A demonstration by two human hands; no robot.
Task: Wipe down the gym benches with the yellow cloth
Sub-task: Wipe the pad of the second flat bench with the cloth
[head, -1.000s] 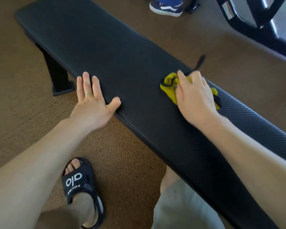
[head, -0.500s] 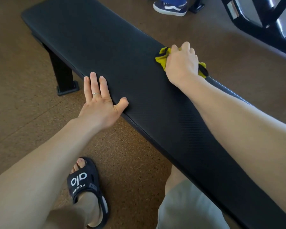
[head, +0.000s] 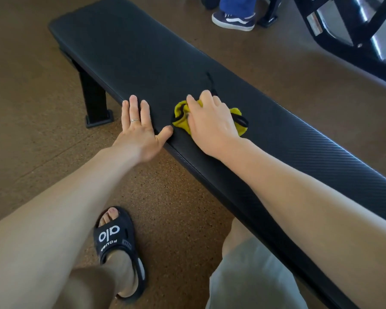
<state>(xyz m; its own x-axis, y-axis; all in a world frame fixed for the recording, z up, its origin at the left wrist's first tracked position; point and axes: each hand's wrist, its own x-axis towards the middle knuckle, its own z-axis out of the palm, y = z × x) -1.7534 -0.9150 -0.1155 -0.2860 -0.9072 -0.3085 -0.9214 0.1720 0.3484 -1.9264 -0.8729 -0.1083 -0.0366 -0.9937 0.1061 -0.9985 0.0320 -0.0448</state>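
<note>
Brown speckled gym flooring (head: pixel 42 90) surrounds a long black padded bench (head: pixel 125 41) that runs diagonally from the upper left to the lower right. The person leans over it from the near side. Their left hand (head: pixel 138 128) lies flat on the near edge of the pad, fingers straight, a ring on one finger, bracing. Just beside it, the right hand (head: pixel 210 121) presses down on the bunched yellow cloth (head: pixel 182 121), fingers curled over it, at the middle of the bench top. Wiping appears to be under way. The far left end of the pad likely needs passes next, calling for a longer reach.
</note>
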